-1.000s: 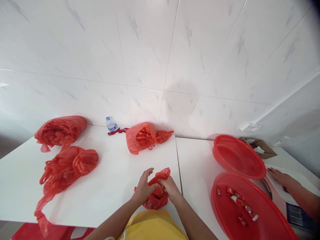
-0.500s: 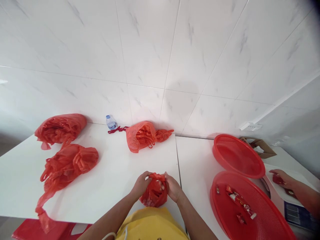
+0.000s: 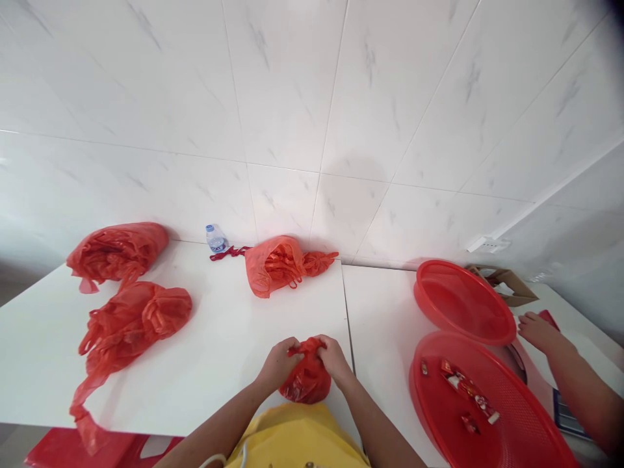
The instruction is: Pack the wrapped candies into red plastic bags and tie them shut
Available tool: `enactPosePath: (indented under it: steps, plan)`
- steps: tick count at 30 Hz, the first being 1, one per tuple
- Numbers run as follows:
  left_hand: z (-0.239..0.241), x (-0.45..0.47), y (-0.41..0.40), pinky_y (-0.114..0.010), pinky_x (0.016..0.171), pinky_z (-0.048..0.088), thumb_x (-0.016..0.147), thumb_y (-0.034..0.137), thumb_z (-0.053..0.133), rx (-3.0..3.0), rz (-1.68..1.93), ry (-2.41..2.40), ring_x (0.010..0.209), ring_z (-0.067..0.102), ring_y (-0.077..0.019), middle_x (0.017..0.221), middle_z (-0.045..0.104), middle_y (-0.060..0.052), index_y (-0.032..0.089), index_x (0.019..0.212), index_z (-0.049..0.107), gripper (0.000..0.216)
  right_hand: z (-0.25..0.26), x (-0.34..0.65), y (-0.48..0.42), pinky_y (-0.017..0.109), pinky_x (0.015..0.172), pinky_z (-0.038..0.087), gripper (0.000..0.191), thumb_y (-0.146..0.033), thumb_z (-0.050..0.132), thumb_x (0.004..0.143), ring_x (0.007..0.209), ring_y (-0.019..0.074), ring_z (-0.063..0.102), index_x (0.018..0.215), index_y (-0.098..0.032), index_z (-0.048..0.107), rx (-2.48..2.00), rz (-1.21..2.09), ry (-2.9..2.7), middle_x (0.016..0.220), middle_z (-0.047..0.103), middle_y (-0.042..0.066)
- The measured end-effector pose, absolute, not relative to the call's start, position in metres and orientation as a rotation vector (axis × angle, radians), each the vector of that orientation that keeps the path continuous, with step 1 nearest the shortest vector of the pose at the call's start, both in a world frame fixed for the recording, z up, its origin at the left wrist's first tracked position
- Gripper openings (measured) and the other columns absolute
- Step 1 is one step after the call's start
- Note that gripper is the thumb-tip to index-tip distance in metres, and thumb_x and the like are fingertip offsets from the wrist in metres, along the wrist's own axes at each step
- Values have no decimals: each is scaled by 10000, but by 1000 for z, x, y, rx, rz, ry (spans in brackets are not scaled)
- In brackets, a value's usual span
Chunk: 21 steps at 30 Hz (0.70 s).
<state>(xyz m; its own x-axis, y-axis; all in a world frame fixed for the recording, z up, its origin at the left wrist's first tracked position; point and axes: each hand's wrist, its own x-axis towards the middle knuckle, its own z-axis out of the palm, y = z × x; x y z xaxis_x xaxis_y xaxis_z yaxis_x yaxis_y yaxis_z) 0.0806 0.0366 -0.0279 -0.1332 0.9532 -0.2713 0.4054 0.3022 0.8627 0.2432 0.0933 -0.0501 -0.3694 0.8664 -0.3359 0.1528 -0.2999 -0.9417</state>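
Close to my body, at the near edge of the table, a small red plastic bag [image 3: 308, 380] rests with something bulky inside that I cannot make out. My left hand [image 3: 283, 362] pinches the left side of its gathered top. On the other side, my right hand [image 3: 333, 357] grips the top too, fingers curled into the plastic. Beyond my hands, a larger red bag stuffed with folded bags [image 3: 275, 263] lies by the wall. Two more crumpled items, a red bag bundle [image 3: 139, 318] and a rolled red bag [image 3: 119, 250], lie to the left.
A clear bottle [image 3: 216, 239] with a blue cap stands by the wall. At right are a red basin [image 3: 461, 302] and a red basket [image 3: 517, 403] holding several wrapped items. Another person's hand [image 3: 541, 333] reaches past them, near a cardboard box [image 3: 521, 294]. A seam splits the white tabletop [image 3: 229, 312].
The bag's mouth, gaping before, is now gathered together between my hands. The other person's hand has moved away from me toward the back of the table at right.
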Motion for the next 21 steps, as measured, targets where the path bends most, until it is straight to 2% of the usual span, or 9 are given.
enactPosePath:
  steps: [2, 4, 7, 10, 14, 16, 18, 21]
  plan:
    - [-27, 80, 36, -299, 756, 438, 728, 188, 528, 1257, 798, 1736, 789, 583, -182, 780, 642, -1, 209, 722, 558, 37, -49, 245, 96, 296, 726, 472, 268, -197, 589, 639, 761, 175, 631, 881, -193, 704, -1149, 1950, -1104, 847, 721, 29]
    - [-27, 79, 36, -316, 793, 449, 727, 186, 540, 1274, 812, 1749, 834, 596, -193, 845, 656, -19, 210, 751, 568, 44, -52, 250, 99, 317, 784, 492, 322, -270, 657, 647, 831, 191, 648, 951, -181, 710, -1064, 2021, -878, 922, 730, 56]
    - [-28, 68, 32, -342, 888, 452, 703, 159, 569, 1371, 835, 1697, 953, 600, -210, 971, 668, -44, 218, 741, 578, 71, -63, 265, 107, 323, 739, 503, 348, -339, 715, 616, 771, 191, 644, 918, -167, 719, -1235, 1898, -827, 853, 724, 65]
    - [-35, 42, 22, -368, 956, 436, 686, 126, 592, 1556, 761, 1649, 1062, 581, -230, 1101, 659, -71, 215, 681, 595, 90, -83, 287, 111, 295, 721, 486, 305, -291, 725, 543, 749, 171, 625, 827, -181, 707, -1457, 1696, -841, 790, 701, 32]
    - [-50, -1, 3, -407, 916, 457, 705, 122, 571, 1650, 535, 1805, 1002, 593, -247, 998, 668, -70, 213, 692, 625, 106, -107, 313, 103, 287, 728, 477, 294, -287, 710, 514, 770, 166, 606, 790, -194, 677, -1597, 1574, -790, 798, 674, 17]
    - [-56, -14, -3, -415, 894, 470, 720, 129, 550, 1636, 459, 1865, 978, 600, -250, 972, 667, -69, 212, 719, 637, 120, -114, 319, 93, 305, 722, 491, 348, -307, 716, 527, 781, 181, 614, 854, -192, 677, -1617, 1595, -789, 815, 668, 24]
    - [-58, -19, -3, -421, 936, 466, 716, 154, 578, 1630, 481, 1868, 1039, 595, -258, 1064, 663, -82, 211, 850, 669, 172, -117, 322, 85, 320, 741, 507, 458, -354, 724, 571, 861, 201, 631, 999, -203, 662, -1620, 1632, -818, 905, 672, 37]
    - [-58, -11, 6, -445, 1042, 417, 686, 240, 677, 1639, 586, 1822, 1226, 520, -290, 1313, 584, -111, 230, 1209, 603, 528, -118, 323, 79, 354, 819, 511, 640, -460, 724, 635, 1038, 235, 618, 1212, -230, 572, -1668, 1674, -918, 1113, 653, 72]
